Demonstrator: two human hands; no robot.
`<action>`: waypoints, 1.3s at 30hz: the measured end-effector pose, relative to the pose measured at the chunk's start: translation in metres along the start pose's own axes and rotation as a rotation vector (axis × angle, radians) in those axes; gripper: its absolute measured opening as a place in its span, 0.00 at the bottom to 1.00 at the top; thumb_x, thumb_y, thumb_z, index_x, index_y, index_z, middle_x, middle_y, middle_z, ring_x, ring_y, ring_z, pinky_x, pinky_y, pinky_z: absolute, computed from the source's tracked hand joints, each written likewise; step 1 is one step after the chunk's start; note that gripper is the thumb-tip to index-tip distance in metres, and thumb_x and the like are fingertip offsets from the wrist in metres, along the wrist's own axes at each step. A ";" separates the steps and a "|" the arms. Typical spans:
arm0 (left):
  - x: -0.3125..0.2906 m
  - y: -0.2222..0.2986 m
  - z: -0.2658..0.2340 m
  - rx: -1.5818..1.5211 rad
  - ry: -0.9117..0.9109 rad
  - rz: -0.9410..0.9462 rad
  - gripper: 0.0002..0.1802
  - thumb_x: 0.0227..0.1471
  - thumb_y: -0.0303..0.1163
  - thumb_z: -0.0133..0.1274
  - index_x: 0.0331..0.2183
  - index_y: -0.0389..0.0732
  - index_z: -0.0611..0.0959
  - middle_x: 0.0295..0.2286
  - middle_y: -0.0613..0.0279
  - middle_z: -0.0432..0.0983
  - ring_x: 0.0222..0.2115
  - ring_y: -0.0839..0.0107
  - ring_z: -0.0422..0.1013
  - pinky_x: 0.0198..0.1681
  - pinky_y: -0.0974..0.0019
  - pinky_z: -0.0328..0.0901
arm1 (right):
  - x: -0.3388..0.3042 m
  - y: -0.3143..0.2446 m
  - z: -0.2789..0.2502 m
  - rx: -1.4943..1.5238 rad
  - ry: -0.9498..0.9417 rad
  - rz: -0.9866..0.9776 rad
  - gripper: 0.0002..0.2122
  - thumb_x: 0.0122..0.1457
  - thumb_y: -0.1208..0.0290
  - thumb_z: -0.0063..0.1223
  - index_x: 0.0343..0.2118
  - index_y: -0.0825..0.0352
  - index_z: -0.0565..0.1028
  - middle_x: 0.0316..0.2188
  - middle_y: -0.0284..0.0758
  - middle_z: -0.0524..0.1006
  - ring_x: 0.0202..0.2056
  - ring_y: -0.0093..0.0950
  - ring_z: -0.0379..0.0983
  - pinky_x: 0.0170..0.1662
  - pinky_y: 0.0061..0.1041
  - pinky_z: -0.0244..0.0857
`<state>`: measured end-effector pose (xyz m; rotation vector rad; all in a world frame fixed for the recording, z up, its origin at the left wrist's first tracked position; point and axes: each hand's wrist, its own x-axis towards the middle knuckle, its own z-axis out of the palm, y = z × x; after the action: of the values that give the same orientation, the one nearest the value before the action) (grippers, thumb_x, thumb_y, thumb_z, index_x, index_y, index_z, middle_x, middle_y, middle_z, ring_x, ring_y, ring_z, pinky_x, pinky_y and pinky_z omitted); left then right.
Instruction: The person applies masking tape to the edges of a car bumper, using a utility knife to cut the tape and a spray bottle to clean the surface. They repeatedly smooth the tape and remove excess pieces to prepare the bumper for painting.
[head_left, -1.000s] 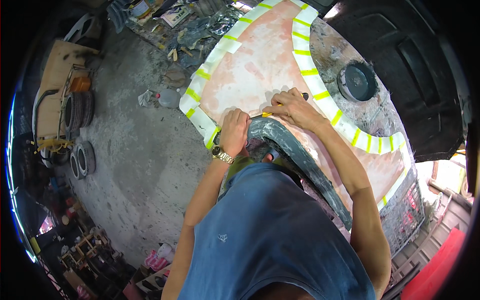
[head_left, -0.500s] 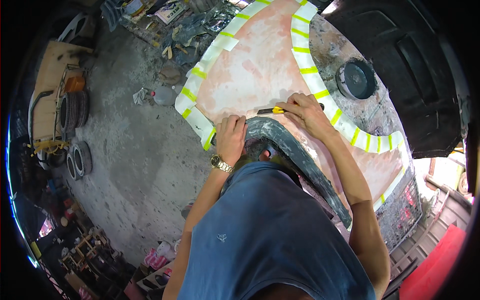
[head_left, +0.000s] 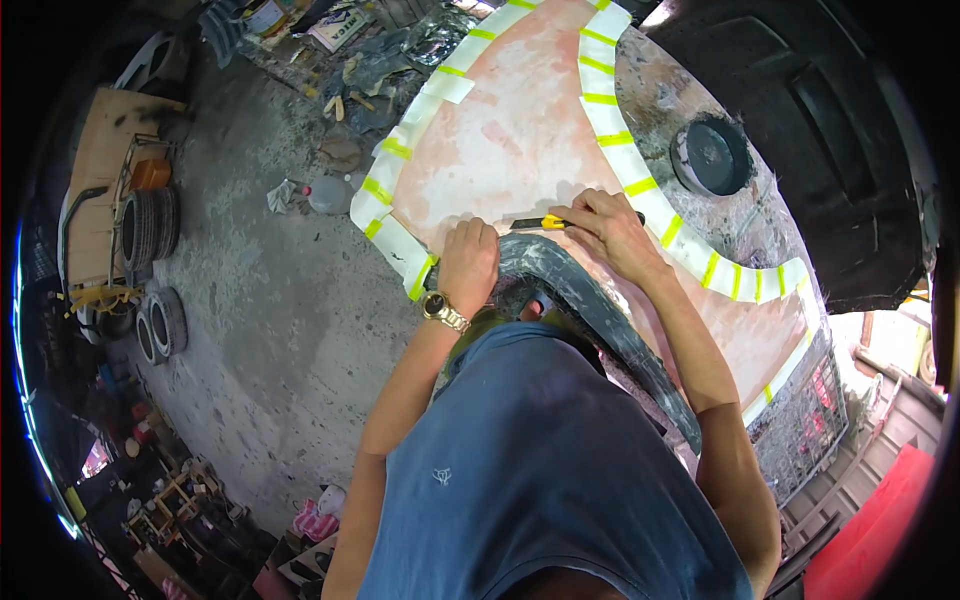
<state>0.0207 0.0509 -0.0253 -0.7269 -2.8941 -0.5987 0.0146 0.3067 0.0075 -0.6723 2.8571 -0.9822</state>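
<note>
In front of me lies a large pinkish-white car fender panel [head_left: 520, 130], its outer edges lined with white strips [head_left: 612, 115] held by yellow-green tape. A dark, worn curved arch piece [head_left: 600, 305] runs along the near edge. My right hand [head_left: 608, 232] is closed around a yellow-and-black utility knife [head_left: 553, 222]; its long dark blade points left and lies low over the panel just beyond the arch. My left hand [head_left: 469, 262], with a metal watch [head_left: 441, 309] at the wrist, has its fingers bent over the panel's near edge at the arch's left end. Its thumb is hidden.
Right of the panel, a round tub [head_left: 712, 158] of grey liquid stands on the stained table. A large black panel [head_left: 810, 130] is beyond it. Tyres [head_left: 150, 225] and a wooden board [head_left: 100, 200] stand far left. A clear jug [head_left: 328, 195] is on the concrete floor.
My left hand has shifted slightly right along the panel's edge. The knife in my right hand has slid a little to the left.
</note>
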 end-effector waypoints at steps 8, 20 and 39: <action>-0.019 -0.002 0.012 0.047 0.024 0.046 0.06 0.49 0.26 0.54 0.32 0.37 0.75 0.31 0.54 0.68 0.34 0.55 0.66 0.37 0.55 0.61 | -0.002 -0.005 -0.003 0.006 -0.018 0.089 0.15 0.55 0.69 0.59 0.48 0.55 0.80 0.34 0.32 0.73 0.38 0.32 0.70 0.44 0.33 0.60; -0.034 0.008 -0.001 -0.105 0.153 -0.032 0.14 0.54 0.29 0.56 0.43 0.37 0.80 0.35 0.58 0.72 0.36 0.58 0.68 0.38 0.57 0.61 | 0.008 -0.006 -0.006 0.017 -0.047 0.021 0.15 0.56 0.71 0.58 0.48 0.61 0.79 0.34 0.36 0.73 0.38 0.36 0.70 0.45 0.35 0.63; -0.048 0.020 -0.001 -0.248 0.017 0.097 0.10 0.47 0.23 0.56 0.36 0.39 0.81 0.34 0.58 0.73 0.35 0.58 0.69 0.39 0.56 0.62 | 0.037 0.006 -0.011 0.074 -0.252 -0.059 0.15 0.57 0.70 0.56 0.48 0.57 0.79 0.36 0.35 0.74 0.43 0.34 0.71 0.51 0.36 0.62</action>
<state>0.0727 0.0460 -0.0266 -0.8805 -2.7785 -0.9580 -0.0234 0.3014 0.0164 -0.8144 2.5851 -0.9314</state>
